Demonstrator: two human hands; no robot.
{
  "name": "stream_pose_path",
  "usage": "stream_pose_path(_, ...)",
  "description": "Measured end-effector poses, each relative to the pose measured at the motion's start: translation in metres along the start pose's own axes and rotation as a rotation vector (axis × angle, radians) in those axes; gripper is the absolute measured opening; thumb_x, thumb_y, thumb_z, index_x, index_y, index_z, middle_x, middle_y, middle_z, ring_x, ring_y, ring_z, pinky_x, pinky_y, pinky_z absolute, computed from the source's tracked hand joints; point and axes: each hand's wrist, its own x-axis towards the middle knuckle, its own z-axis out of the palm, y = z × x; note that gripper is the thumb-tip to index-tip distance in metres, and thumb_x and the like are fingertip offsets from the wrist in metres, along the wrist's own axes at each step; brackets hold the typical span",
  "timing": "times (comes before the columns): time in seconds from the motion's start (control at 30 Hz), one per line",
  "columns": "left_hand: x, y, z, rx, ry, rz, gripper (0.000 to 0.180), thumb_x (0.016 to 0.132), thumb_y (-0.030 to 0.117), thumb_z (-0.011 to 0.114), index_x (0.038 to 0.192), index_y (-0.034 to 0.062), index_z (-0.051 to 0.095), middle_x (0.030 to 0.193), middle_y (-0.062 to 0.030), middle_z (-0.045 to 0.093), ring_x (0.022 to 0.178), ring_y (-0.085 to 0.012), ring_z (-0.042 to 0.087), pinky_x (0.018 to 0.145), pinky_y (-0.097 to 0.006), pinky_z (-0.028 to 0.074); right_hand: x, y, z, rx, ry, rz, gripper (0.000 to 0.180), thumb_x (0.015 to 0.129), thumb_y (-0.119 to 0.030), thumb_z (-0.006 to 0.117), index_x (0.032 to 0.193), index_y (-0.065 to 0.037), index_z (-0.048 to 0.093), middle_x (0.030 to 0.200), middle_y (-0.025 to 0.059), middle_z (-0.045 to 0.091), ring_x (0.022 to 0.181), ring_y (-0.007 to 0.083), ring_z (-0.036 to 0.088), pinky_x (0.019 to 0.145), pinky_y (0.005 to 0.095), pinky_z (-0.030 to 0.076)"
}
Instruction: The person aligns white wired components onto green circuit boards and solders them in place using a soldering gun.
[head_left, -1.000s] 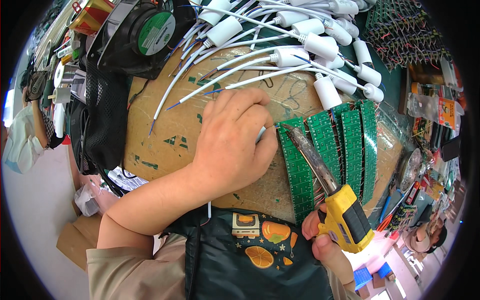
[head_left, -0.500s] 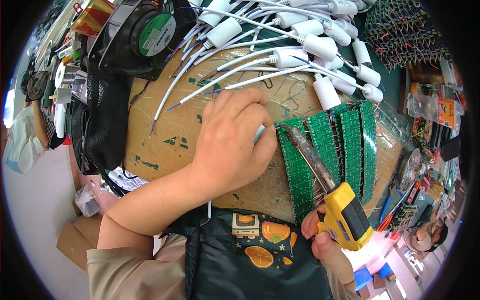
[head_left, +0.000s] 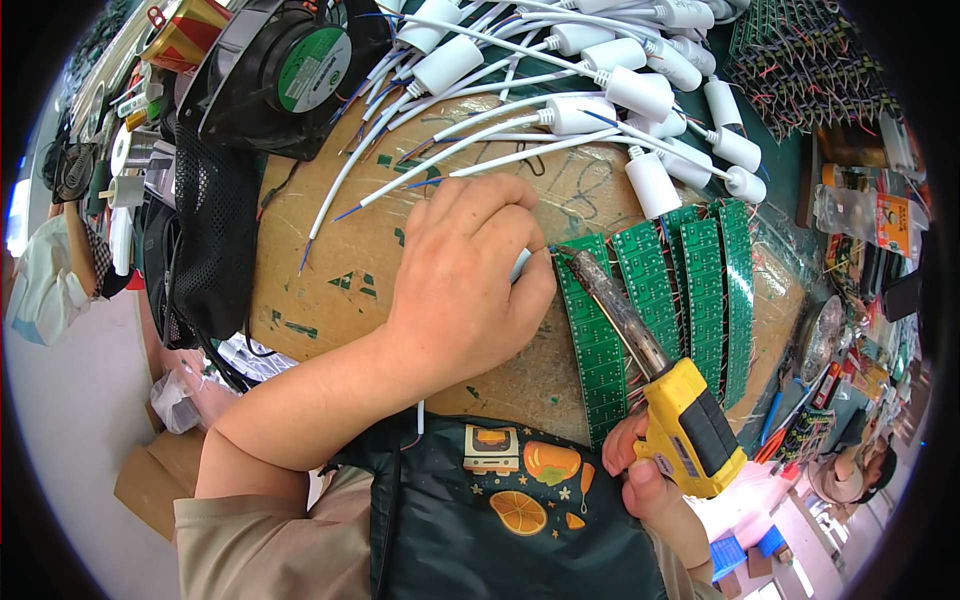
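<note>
My left hand [head_left: 470, 270] is closed around a white cable [head_left: 521, 264], mostly hidden by the fingers; a thin blue wire end pokes out toward the top of the nearest green circuit board strip [head_left: 592, 330]. In my right hand [head_left: 640, 470] is a yellow and black soldering iron [head_left: 690, 430], its grey metal barrel slanting up and left. The iron's dark tip is at that strip's upper end, close beside the wire. More green circuit board strips [head_left: 645, 270] stand in a row to the right, with thin wires between them.
White cylindrical connectors with cables [head_left: 640, 93] lie heaped across the back of the brown work board [head_left: 330, 230]. A black fan [head_left: 290, 80] and a red and gold can [head_left: 185, 32] stand far left. More wired boards [head_left: 810, 60] are stacked far right. A person [head_left: 850, 475] appears at right.
The soldering iron has shifted very slightly, its tip staying at the top of the nearest strip. My left hand has barely moved.
</note>
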Motion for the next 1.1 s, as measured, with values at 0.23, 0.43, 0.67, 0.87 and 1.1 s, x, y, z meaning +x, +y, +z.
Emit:
stream_pose_path(0.23, 0.0, 0.002, 0.001, 0.008, -0.001, -0.001, 0.013, 0.077, 0.003, 0.072, 0.086, 0.0062, 0.063, 0.113, -0.012, 0.065, 0.099, -0.0327, 0.06, 0.088, -0.042, 0.046, -0.003, -0.005, -0.004, -0.023, 0.005, 0.014, 0.064, 0.09, -0.042, 0.078, 0.132, -0.005, 0.046, 0.075, 0.0029, 0.049, 0.064, 0.0158, 0.05, 0.054, 0.0303, 0.043)
stream_pose_path(0.43, 0.001, 0.001, 0.001, 0.018, 0.006, 0.013, 0.012, 0.077, 0.003, 0.072, 0.085, 0.006, 0.063, 0.113, -0.0122, 0.066, 0.1, -0.0329, 0.061, 0.089, -0.042, 0.046, -0.001, -0.005, 0.0, 0.004, 0.01, -0.084, 0.083, 0.088, -0.046, 0.08, 0.148, -0.005, 0.039, 0.074, 0.0026, 0.051, 0.062, 0.0167, 0.052, 0.053, 0.0317, 0.045)
stream_pose_path(0.67, 0.001, 0.003, 0.001, 0.032, 0.008, 0.025, 0.012, 0.077, 0.004, 0.072, 0.085, 0.0056, 0.063, 0.113, -0.0124, 0.066, 0.101, -0.0333, 0.062, 0.09, -0.042, 0.047, 0.006, -0.003, 0.005, 0.068, 0.022, -0.139, 0.084, 0.088, -0.049, 0.078, 0.148, -0.007, 0.038, 0.077, 0.0026, 0.054, 0.066, 0.0191, 0.059, 0.074, 0.0427, 0.052)
stream_pose_path(0.87, -0.001, 0.003, -0.001, 0.046, -0.015, 0.018, 0.011, 0.079, 0.006, 0.073, 0.085, 0.0051, 0.064, 0.114, -0.013, 0.066, 0.102, -0.0344, 0.062, 0.091, -0.043, 0.047, 0.007, 0.002, 0.002, 0.032, -0.061, -0.216, 0.08, 0.091, -0.053, 0.074, 0.148, -0.01, 0.038, 0.082, 0.0012, 0.059, 0.074, 0.0199, 0.066, 0.103, 0.0577, 0.042)
stream_pose_path(1.1, -0.006, 0.017, -0.023, 0.139, -0.096, 0.068, 0.036, 0.075, 0.007, 0.078, 0.109, 0.006, 0.067, 0.115, -0.0125, 0.065, 0.103, -0.0346, 0.061, 0.091, -0.044, 0.048, 0.007, 0.006, 0.003, 0.064, -0.108, -0.252, 0.076, 0.092, -0.052, 0.074, 0.147, -0.012, 0.039, 0.087, 0.0007, 0.062, 0.081, 0.0197, 0.069, 0.115, 0.063, 0.033)
